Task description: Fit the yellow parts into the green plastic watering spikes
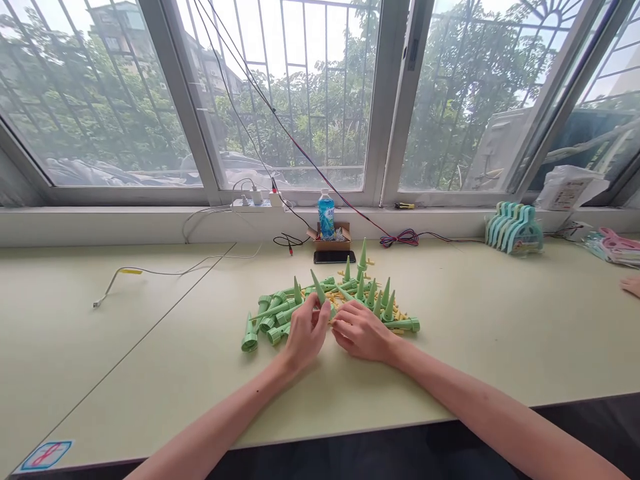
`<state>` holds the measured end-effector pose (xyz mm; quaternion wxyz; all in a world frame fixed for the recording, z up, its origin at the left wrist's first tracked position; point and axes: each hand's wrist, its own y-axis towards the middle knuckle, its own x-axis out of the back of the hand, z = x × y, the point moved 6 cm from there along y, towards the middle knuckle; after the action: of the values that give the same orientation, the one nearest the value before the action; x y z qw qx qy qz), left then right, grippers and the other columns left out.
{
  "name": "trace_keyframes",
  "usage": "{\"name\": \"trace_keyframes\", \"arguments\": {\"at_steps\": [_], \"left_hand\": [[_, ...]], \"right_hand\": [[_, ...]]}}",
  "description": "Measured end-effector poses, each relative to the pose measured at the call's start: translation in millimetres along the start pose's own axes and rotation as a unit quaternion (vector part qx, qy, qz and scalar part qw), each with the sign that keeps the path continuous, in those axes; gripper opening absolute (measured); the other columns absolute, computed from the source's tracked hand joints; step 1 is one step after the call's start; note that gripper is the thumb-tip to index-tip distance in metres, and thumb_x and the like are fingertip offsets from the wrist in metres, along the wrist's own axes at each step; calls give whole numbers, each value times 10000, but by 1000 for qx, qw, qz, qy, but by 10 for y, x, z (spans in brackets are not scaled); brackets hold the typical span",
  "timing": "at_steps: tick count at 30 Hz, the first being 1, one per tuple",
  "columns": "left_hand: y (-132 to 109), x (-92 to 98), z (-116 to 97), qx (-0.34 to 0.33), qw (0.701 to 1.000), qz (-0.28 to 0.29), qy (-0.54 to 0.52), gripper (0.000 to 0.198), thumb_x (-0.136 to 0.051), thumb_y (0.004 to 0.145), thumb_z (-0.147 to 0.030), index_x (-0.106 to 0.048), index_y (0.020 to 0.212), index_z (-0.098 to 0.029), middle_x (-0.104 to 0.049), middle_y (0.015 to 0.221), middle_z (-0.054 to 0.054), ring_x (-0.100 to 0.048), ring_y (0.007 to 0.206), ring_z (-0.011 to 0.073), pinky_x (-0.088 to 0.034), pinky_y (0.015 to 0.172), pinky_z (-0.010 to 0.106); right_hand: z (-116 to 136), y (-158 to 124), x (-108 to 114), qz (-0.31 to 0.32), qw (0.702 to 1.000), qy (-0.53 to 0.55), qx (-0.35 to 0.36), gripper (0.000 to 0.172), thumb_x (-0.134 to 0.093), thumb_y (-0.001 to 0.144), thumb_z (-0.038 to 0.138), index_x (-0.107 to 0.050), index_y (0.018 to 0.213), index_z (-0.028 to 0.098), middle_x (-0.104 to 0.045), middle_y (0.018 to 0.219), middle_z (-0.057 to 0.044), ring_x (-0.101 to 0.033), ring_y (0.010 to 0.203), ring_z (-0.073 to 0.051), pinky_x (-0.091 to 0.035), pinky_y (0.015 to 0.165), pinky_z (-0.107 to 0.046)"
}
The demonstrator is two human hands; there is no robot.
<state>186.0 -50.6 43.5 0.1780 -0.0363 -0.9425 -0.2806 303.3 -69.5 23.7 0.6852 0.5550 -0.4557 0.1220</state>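
My left hand (306, 332) is closed round a green plastic watering spike (319, 288), its pointed tip up. Close beside it, my right hand (364, 331) is pinched shut at a small yellow plastic piece (331, 323), mostly hidden by the fingers, near the held spike's lower end. Several green spikes with wide ribbed collars (276, 311) lie heaped left of and behind my left hand. Past my right hand, more spikes (389, 307) stand tip up among many small yellow T-shaped pieces (399, 313). One spike (404, 325) lies on its side at the right.
Behind the pile are a black phone (334, 257) and a small cardboard box (342, 245) with a blue bottle (327, 215). A cable (165, 272) crosses the pale table (175, 373). Packed green hangers (515, 228) stand right; another person's hand (631, 285) shows at the right edge.
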Motion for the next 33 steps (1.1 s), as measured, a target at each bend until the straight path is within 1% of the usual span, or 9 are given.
{"name": "trace_keyframes", "arguments": {"at_steps": [3, 5, 7, 9, 11, 15, 19, 24, 33], "left_hand": [[3, -23, -13, 28, 999, 10, -25, 289, -437, 951, -417, -336, 764, -221, -331, 534, -95, -309, 393, 67, -223, 405, 192], [20, -33, -22, 18, 1000, 7, -8, 273, -430, 952, -420, -352, 785, -219, -375, 574, -83, -343, 418, 72, -250, 424, 196], [33, -46, -8, 0, 1000, 3, 28, 278, -430, 953, -407, -332, 769, -222, -330, 537, -92, -338, 431, 83, -260, 452, 204], [37, -69, 28, -11, 999, 4, 53, 286, -432, 954, -392, -315, 755, -223, -334, 515, -94, -329, 433, 87, -266, 472, 214], [32, -105, 64, -14, 998, 14, 65, 266, -429, 958, -382, -337, 767, -220, -355, 513, -92, -340, 436, 92, -280, 490, 223], [18, -156, 84, -13, 998, 32, 55, 250, -417, 966, -381, -351, 787, -219, -372, 526, -89, -375, 438, 96, -291, 498, 225], [16, -173, 81, -13, 997, 48, 56, 253, -415, 966, -384, -353, 784, -219, -362, 527, -89, -356, 438, 95, -283, 495, 227], [24, -164, 100, -13, 997, 46, 64, 252, -418, 963, -377, -347, 778, -220, -337, 514, -94, -328, 447, 96, -277, 508, 232], [35, -161, 120, -14, 996, 45, 70, 251, -416, 962, -369, -329, 777, -223, -328, 497, -101, -322, 444, 98, -270, 516, 239]], "right_hand": [[-26, -22, -17, -2, 999, -34, -33, 186, -433, 940, 110, -592, 866, 171, -608, 829, -68, -548, 814, -209, -511, 734, -403], [-53, -37, -26, -2, 997, -52, -52, 177, -437, 934, 101, -591, 871, 162, -600, 833, -67, -528, 779, -201, -507, 697, -382], [-73, -49, -38, 2, 997, -60, -58, 173, -441, 933, 105, -590, 864, 160, -591, 833, -67, -513, 763, -197, -506, 681, -374], [-86, -59, -51, 7, 997, -58, -57, 173, -444, 932, 110, -591, 855, 159, -582, 825, -68, -505, 758, -199, -507, 673, -373], [-102, -68, -60, 10, 997, -49, -59, 174, -447, 929, 106, -595, 854, 158, -575, 811, -68, -499, 754, -200, -512, 670, -374], [-112, -70, -63, 12, 998, -26, -64, 191, -439, 937, 96, -605, 866, 159, -577, 796, -67, -492, 752, -203, -521, 681, -377], [-103, -61, -41, 12, 998, -14, -67, 196, -440, 954, 110, -606, 861, 158, -578, 794, -67, -497, 758, -206, -523, 674, -370], [-98, -58, -4, 14, 997, -5, -73, 200, -439, 975, 124, -602, 867, 166, -565, 782, -56, -504, 755, -200, -517, 671, -347], [-100, -65, 20, 9, 996, -27, -80, 227, -418, 958, 72, -544, 801, 176, -520, 761, -42, -499, 732, -190, -479, 633, -314]]}}
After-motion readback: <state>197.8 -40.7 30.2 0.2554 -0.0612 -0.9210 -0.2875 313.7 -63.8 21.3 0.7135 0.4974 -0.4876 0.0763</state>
